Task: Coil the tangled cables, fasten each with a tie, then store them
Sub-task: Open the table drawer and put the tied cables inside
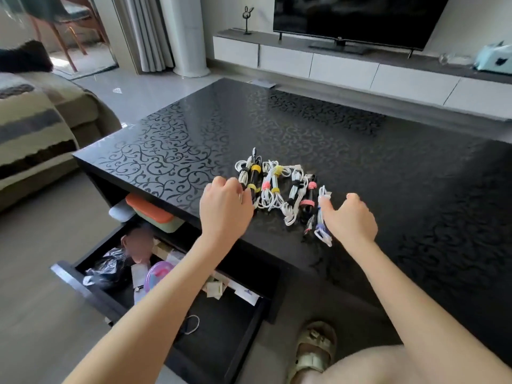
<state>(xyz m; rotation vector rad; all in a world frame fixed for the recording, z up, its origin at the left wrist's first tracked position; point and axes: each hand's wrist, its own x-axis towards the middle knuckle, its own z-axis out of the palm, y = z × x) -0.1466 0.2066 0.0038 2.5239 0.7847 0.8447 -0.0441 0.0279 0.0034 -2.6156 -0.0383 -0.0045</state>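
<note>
A row of coiled cables point(277, 187) lies on the black patterned coffee table point(180, 151), near its front edge. Each bundle is bound with ties: yellow on the black bundle point(255, 178) at the left end, pink and black in the middle, purple on the white bundle point(321, 230) at the right end. My left hand point(225, 206) hovers at the left end with loosely curled fingers touching the outer bundle. My right hand point(350, 217) sits at the right end, its thumb against the purple-tied bundle. Neither hand visibly grips anything.
Below the table's front left, a drawer point(91, 297) stands pulled open, holding bags, papers and a pink lid. An orange-lidded box point(151, 210) sits on the shelf under the tabletop. A sofa is at the left, and a TV unit stands behind the table.
</note>
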